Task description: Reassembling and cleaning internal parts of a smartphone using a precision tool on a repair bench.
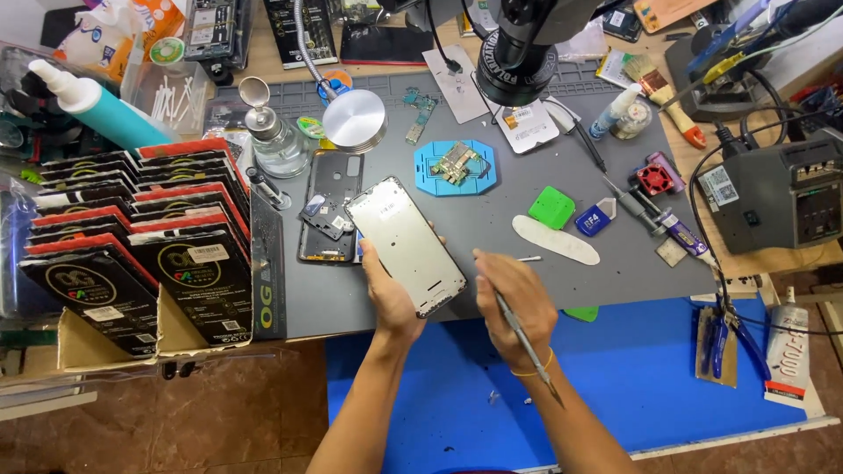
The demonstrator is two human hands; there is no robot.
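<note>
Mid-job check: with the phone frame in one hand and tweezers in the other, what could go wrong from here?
1. The left hand grips the phone frame only at its lower end, above the mat; it might slip and drop onto the open phone back housing beside it.
2. The tweezers in the right hand point back toward the wrist; their tips could jab the forearm.
3. The cotton swab lies close by and may get knocked off.
</note>
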